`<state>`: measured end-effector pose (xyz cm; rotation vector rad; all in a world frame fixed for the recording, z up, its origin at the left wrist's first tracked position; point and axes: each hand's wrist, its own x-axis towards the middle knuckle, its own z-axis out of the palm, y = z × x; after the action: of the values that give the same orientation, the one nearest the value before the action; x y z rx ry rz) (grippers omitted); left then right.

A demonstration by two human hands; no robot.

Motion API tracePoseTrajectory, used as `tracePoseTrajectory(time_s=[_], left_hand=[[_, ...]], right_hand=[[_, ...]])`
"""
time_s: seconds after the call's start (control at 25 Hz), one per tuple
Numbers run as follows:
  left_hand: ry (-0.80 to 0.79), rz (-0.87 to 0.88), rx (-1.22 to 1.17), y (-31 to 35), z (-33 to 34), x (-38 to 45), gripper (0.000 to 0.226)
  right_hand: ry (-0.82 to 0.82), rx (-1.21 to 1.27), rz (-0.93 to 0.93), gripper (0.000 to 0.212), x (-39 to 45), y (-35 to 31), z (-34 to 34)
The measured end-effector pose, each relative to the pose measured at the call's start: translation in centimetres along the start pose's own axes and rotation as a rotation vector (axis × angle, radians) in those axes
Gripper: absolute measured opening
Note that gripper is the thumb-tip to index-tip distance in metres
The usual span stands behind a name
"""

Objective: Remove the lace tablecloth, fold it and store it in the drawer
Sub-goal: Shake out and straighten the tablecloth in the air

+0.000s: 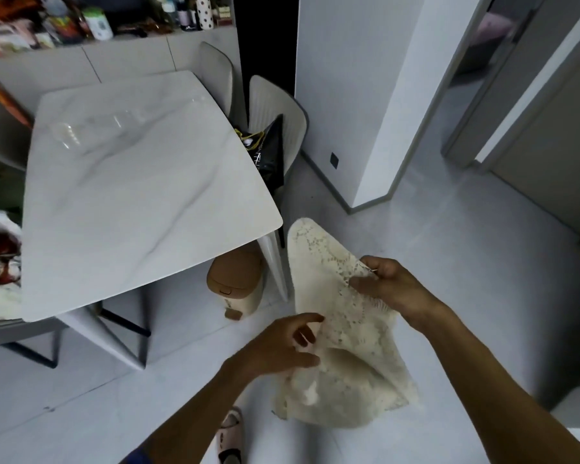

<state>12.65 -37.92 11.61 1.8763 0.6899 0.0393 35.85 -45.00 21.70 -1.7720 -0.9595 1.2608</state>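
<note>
The cream lace tablecloth [342, 333] hangs in the air to the right of the table, bunched and partly doubled over. My right hand [387, 284] pinches its upper right edge between thumb and fingers. My left hand [282, 346] touches the cloth's left edge with fingers spread, part of them behind the lace; whether it grips is unclear. The white marble table [141, 182] stands bare at the left. No drawer is in view.
A tan bin [236, 283] stands under the table's near corner. Pale chairs [275, 108] sit at the table's far right, one holding a black bag [270, 152]. A cluttered shelf runs along the back; a white pillar [359, 95] and doorways are at the right.
</note>
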Motion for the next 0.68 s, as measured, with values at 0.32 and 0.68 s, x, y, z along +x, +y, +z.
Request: tracePoseTrajectory(time_s=[0.32, 0.68], left_hand=[[0.357, -0.034, -0.178, 2.7, -9.6, 4.2, 0.082], [-0.083, -0.114, -0.497, 10.3, -8.9, 6.8, 0.034]], right_hand=[[-0.237, 0.019, -0.21, 0.021, -2.6, -0.9, -3.2], [-0.188, -0.019, -0.193, 0.03, -5.1, 1.1, -4.6]])
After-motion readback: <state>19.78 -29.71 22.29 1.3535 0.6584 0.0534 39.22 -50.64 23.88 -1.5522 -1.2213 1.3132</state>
